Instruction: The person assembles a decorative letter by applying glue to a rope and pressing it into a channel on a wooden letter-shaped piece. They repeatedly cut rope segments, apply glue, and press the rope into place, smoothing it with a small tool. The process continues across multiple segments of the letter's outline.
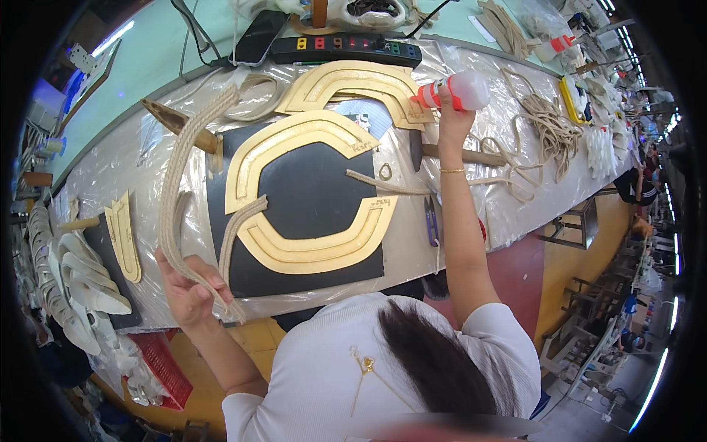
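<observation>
My left hand (190, 296) is closed on a beige braided strap (175, 188) near the table's front edge. The strap arches up and away across the left of the table. My right hand (455, 124) is wrapped round a squeeze bottle (471, 90), translucent white with a red nozzle and red band, lying sideways at the far side. Between my hands lie cream curved templates (254, 155) on a black board (309, 199), with another template (350, 74) behind them. A shorter braided piece (239, 221) rests by the lower template, and a thin cord (383, 182) runs across from the right.
A hammer (479, 156) lies under my right forearm, with purple snips (431, 221) nearby. A rope bundle (552, 129) is at the right. Farther back are a power strip (346, 50) and a phone (261, 37). A red basket (163, 372) stands below the table's left end.
</observation>
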`<action>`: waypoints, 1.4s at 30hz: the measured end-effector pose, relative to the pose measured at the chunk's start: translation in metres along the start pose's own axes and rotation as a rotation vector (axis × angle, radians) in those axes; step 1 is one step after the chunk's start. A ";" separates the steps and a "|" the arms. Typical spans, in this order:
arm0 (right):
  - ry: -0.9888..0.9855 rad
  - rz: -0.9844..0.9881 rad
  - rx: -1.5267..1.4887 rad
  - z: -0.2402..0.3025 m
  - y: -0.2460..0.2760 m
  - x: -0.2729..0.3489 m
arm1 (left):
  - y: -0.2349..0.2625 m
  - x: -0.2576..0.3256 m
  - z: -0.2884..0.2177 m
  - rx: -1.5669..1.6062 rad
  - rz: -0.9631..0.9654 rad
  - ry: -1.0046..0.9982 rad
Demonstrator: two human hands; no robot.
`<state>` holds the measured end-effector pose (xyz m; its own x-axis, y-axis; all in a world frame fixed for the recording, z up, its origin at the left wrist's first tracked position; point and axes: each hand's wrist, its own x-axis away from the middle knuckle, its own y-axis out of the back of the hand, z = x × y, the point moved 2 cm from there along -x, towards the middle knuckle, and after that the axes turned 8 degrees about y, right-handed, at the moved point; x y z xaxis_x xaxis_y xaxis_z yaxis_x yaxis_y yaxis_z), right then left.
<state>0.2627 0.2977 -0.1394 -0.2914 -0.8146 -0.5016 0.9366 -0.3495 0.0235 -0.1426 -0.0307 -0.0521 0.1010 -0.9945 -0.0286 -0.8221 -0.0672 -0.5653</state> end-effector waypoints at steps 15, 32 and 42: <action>0.065 0.239 0.037 0.014 -0.094 -0.022 | 0.034 0.017 0.005 0.039 -0.040 0.028; -0.091 0.518 -0.043 0.031 -0.178 0.011 | 0.042 0.050 0.005 -0.006 -0.087 0.167; -0.412 0.355 -0.550 0.063 -0.144 0.006 | 0.065 0.072 -0.005 -0.310 -0.127 0.882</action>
<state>0.1134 0.3139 -0.0917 0.0969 -0.9789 -0.1799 0.9178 0.1579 -0.3644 -0.1917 -0.1075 -0.0871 -0.1560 -0.6720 0.7239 -0.9592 -0.0719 -0.2734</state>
